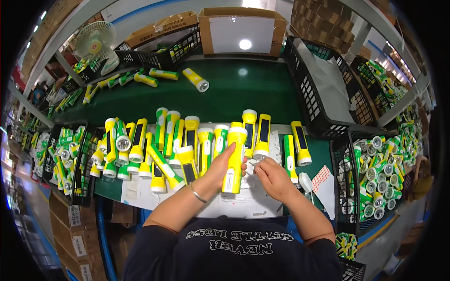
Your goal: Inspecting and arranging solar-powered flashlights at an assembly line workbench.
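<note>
My left hand (219,167) is wrapped round a yellow flashlight (233,166) with a white pale-marked panel. It stands nearly upright, its wide head pointing away from me. Just right of it, my right hand (275,180) is closed, thumb and fingers pinched together; what they hold, if anything, is too small to make out. Beyond both hands stand several yellow and green flashlights, some showing a dark solar panel, such as the yellow flashlight (263,136). One green and yellow flashlight (165,166) leans tilted left of my left forearm.
White paper (136,189) covers part of the green bench (262,89). At right lie a sheet of red stickers (321,180) and a white rounded object (305,182). Black crates (344,187) of flashlights flank me. A lone flashlight (195,79) lies farther back, before a cardboard box (241,33).
</note>
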`<act>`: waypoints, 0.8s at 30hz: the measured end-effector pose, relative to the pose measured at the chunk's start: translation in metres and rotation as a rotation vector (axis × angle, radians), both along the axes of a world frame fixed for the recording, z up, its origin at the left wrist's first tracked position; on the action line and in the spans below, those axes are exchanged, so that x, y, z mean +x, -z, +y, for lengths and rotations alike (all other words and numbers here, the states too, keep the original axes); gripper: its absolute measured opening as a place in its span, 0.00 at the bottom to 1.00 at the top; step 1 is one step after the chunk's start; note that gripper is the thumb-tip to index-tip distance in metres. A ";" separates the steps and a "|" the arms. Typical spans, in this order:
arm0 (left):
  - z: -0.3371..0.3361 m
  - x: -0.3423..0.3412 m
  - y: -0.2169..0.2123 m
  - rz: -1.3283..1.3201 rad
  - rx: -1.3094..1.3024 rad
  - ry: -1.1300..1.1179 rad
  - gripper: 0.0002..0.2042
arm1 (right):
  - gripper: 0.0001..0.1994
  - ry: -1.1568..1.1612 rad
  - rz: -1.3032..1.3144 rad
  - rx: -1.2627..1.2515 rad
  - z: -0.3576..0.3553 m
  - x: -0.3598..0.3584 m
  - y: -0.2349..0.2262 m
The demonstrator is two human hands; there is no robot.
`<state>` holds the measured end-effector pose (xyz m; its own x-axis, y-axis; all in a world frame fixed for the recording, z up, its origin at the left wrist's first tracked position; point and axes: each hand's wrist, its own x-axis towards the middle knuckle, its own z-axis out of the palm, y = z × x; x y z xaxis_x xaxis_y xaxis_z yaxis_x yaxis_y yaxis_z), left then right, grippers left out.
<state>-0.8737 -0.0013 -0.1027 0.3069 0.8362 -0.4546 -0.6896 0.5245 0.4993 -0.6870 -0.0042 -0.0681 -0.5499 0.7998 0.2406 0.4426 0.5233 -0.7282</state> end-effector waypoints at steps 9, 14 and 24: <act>-0.020 -0.007 0.014 0.291 0.260 -0.071 0.16 | 0.05 0.018 -0.278 0.389 -0.021 -0.035 0.004; -0.033 -0.005 0.024 0.434 0.322 -0.122 0.17 | 0.07 -0.108 -0.343 0.488 -0.023 -0.042 0.017; -0.036 -0.028 0.046 0.189 0.278 -0.130 0.27 | 0.14 -0.215 -0.120 0.214 -0.063 -0.041 0.029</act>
<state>-0.9021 -0.0373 -0.1492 0.1223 0.9624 -0.2426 -0.6236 0.2646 0.7356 -0.7276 -0.0674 -0.0970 -0.7353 0.6005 0.3142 0.3814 0.7499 -0.5405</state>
